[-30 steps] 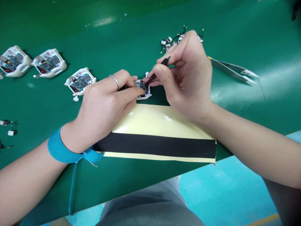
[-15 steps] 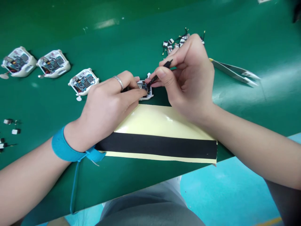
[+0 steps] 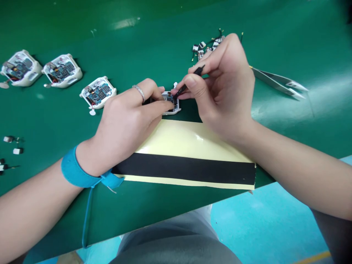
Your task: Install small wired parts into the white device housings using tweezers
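"Four open cases (image 3: 62,72) show on the green table (image 3: 151,205) in the head view. Which is the busy one?"

"The white case (image 3: 176,110) in the middle, just past the yellow sheet (image 3: 181,137). Both hands are at it."

"What is the left hand (image 3: 126,117) doing?"

"Its fingers are bent in close on the case, so it looks held steady. The palm side is hidden."

"And the right hand (image 3: 225,84)?"

"Thumb and fingers pinch a black stick (image 3: 181,89). The tip dips into the case, over the blue board (image 3: 168,97). I can't tell if it touches."

"How far along is the work?"

"I think this case is partway done. The board is in, but the top is open and the stick is in there. Fingers cover a lot, so I can't see what is left inside."

"What about the other three?"

"They sit in a row to the left, each with a board inside, and no lid on top. A round white piece (image 3: 92,112) lies beside the nearest one. I can't tell if they are done."

"Any parts left over?"

"Yes. A pile of small parts (image 3: 195,47) with wires lies past the right hand, partly hidden by it. A few more bits (image 3: 18,151) lie far left. None of those look put in yet."
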Available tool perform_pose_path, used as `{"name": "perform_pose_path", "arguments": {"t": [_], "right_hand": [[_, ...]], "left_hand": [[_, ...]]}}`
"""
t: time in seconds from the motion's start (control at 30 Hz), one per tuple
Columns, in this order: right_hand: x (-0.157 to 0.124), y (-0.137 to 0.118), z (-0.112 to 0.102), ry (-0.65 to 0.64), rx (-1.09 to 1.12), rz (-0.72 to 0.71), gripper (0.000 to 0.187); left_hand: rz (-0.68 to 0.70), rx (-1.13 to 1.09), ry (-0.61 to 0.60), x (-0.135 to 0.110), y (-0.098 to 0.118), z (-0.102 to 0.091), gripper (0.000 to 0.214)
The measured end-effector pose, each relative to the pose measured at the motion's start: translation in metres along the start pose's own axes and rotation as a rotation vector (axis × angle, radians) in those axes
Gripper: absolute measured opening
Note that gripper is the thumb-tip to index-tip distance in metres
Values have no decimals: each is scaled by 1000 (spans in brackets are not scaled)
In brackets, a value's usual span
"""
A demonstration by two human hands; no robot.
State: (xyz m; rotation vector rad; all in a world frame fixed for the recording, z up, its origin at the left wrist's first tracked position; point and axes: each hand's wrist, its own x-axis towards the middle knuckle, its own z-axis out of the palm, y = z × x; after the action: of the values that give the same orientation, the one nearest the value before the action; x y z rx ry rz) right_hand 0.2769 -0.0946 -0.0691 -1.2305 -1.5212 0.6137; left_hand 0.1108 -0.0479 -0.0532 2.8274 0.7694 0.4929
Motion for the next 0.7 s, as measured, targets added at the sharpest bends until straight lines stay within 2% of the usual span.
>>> {"name": "perform_pose_path", "arguments": {"t": [0.33,0.57,0.7], "right_hand": [[0,2,1,7,-4,-28,23],[0,1,-1,-12,-3,-17,23],[1,1,-1,-25,-14,-8,23]], "left_hand": [[0,21,11,-1,0,2,21],[48,33,71,-1,-1,3,18],[61,10,59,-1,0,2,20]]}}
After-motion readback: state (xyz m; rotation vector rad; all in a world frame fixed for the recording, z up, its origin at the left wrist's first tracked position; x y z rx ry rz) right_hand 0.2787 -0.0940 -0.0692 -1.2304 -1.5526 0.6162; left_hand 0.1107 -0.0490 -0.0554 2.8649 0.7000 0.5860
